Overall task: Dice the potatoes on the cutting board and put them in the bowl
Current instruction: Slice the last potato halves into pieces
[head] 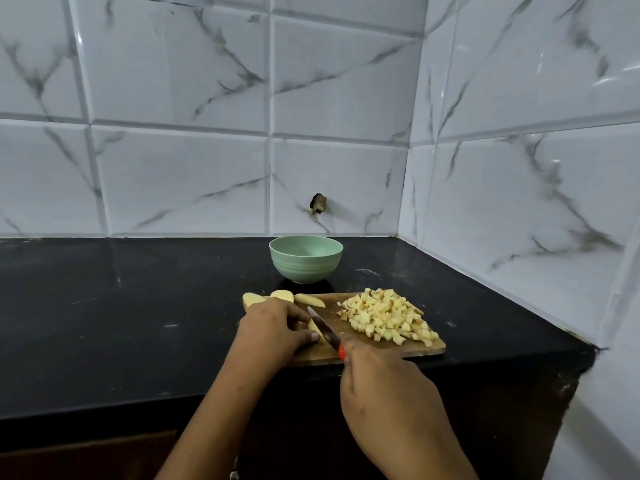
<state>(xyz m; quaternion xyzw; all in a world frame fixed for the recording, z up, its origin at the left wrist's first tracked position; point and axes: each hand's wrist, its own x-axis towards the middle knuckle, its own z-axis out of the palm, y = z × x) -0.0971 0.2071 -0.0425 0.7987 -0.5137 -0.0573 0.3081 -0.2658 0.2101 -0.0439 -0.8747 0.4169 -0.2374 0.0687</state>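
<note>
A wooden cutting board point(412, 351) lies on the black counter. A heap of diced potato point(384, 315) covers its right half. My left hand point(273, 329) holds a potato piece point(317, 330) down on the board's left part. My right hand point(381, 375) grips a red-handled knife point(323, 329), whose blade rests against that piece. Three uncut potato pieces point(282, 296) lie along the board's far left edge. The green bowl point(306, 259) stands behind the board; I see nothing in the part of its inside that shows.
The black counter point(121, 306) stretches wide to the left. White marble-look tiled walls point(502, 220) close off the back and the right side. The counter's front edge runs just below the board.
</note>
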